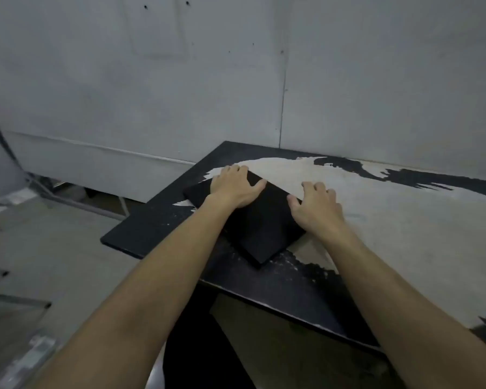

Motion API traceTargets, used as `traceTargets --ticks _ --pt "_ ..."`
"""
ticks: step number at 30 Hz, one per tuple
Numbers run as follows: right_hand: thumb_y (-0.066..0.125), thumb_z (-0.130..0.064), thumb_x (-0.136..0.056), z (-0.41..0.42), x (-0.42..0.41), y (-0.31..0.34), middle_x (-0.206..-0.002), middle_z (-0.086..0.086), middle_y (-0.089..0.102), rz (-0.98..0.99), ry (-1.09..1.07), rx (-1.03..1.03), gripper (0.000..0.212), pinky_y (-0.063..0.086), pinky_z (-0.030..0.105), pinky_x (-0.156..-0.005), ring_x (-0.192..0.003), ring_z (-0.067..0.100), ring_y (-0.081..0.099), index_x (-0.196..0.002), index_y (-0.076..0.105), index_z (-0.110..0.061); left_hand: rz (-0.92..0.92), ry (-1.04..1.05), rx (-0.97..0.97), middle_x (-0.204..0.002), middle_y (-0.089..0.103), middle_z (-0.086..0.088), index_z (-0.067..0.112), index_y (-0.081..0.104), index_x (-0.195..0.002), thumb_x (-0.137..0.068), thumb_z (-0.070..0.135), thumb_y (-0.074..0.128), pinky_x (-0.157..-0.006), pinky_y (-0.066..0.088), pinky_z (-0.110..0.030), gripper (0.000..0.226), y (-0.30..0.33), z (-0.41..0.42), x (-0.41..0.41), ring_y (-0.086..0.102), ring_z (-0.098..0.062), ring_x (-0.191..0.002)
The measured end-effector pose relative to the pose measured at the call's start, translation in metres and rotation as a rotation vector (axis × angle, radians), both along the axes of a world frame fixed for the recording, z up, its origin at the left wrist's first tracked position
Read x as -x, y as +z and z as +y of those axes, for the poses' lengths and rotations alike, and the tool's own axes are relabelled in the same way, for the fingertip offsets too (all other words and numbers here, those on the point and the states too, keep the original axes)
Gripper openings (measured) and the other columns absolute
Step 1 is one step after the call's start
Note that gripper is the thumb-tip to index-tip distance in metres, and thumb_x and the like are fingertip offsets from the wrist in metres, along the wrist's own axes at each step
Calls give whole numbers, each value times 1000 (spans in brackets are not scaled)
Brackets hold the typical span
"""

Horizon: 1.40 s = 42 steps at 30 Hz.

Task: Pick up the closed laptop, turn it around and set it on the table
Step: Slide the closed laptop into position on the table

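Laptop: closed flat black rectangular laptop [260, 220] lying on the desk near its left end, turned corner-on toward the person.
Left hand: left hand [234, 186] spread palm-down on the laptop's far left part, fingers apart over the far edge, gripping nothing.
Right hand: right hand [316, 207] at the laptop's right edge, fingers spread and curled, thumb on the lid; cannot tell if it clamps the edge.
Desk: worn black desk [404, 220] with large pale patches, set against a grey wall [236, 80].

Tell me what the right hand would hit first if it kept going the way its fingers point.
Probably only bare table: the right hand points past the laptop's far-right edge toward the wall, though depth is unclear.
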State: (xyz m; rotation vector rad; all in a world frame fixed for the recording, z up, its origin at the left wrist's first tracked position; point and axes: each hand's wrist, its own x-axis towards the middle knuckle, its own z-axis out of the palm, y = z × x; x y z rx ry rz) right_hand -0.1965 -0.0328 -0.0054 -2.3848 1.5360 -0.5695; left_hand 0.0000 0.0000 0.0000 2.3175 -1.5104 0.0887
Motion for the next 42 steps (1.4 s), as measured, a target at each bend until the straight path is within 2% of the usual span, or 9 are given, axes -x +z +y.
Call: traceTargets --ticks 5,8,15,28,30,33,37,40,42 --pt "50 -49 -99 9 -15 -7 -148 15 27 59 -98 -97 54 44 50 -87 -131 39 31 -137 46 -12 20 126 -71 -148 51 -10 15 49 -143 -87 73 37 -107 36 -55 81 -7 13 -38 42 -34 -137" --pt "53 -48 -98 11 -19 -12 -151 15 20 57 -133 -147 54 37 45 -78 -129 41 34 -135 45 -10 36 170 -122 -149 50 -10 15 47 -144 -85 74 39 -107 35 -54 83 -13 15 -51 42 -35 -136" --pt "60 -47 -95 15 -23 -12 -152 15 18 35 -108 -193 58 42 48 -89 -132 43 31 -137 43 -10 118 282 -226 -153 45 -14 19 38 -152 -75 85 43 -112 30 -54 101 -18 12 -73 39 -38 -140" --pt "71 -40 -94 -12 -10 -11 -143 18 30 -157 -151 -150 56 43 47 -92 -129 37 35 -130 48 -4 190 493 -360 -154 42 -17 12 38 -151 -65 95 50 -108 32 -53 120 -11 13 -71 36 -36 -140" --pt "62 -58 -93 -18 -6 -13 -140 16 42 -21 -265 -183 60 41 44 -88 -128 36 38 -122 59 -5 239 522 -383 -155 39 -18 13 38 -152 -62 96 52 -109 32 -53 123 -10 15 -70 33 -37 -140" --pt "42 -66 -96 -22 -6 -18 -135 17 57 132 -256 -252 67 37 43 -99 -128 37 43 -119 69 -9 252 520 -390 -156 39 -18 15 39 -151 -62 95 53 -107 33 -52 121 -8 18 -69 34 -38 -139" --pt "51 -62 -94 -22 -11 -20 -141 20 52 -27 -250 -345 63 37 43 -100 -131 38 40 -125 64 -8 302 477 -359 -155 44 -13 17 44 -149 -58 96 56 -108 37 -51 121 -8 26 -71 40 -39 -138" --pt "60 -60 -91 -27 -8 -17 -136 18 57 -145 -258 -417 63 41 39 -92 -127 39 47 -124 62 -7 325 449 -325 -150 51 -10 16 48 -147 -55 98 53 -102 43 -47 123 -8 30 -74 48 -38 -135" --pt "70 -50 -90 -33 -4 -15 -129 17 63 -371 -235 -459 60 50 42 -95 -119 39 57 -124 61 -2 344 431 -299 -149 53 -10 14 49 -146 -53 100 50 -99 45 -46 126 -6 29 -74 50 -37 -133"
